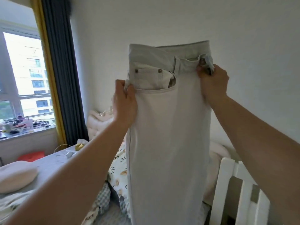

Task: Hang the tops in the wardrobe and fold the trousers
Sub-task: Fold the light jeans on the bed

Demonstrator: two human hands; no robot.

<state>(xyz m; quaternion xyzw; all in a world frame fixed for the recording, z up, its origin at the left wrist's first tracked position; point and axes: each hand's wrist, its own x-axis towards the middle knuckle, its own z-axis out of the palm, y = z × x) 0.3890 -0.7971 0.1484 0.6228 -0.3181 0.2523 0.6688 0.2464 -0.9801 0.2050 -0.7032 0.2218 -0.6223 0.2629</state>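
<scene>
White wall point(162, 21); left hand point(125, 103), right hand point(212, 82) aloft, fingers point(130, 91) around trousers point(168, 135).

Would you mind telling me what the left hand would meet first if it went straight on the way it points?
Probably the white wall behind; the left hand grips the trousers, and nothing else shows between, though depth is unclear.

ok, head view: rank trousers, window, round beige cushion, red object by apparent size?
1. trousers, near the camera, so inflated
2. window, cropped by the frame edge
3. round beige cushion, also cropped
4. red object
</scene>
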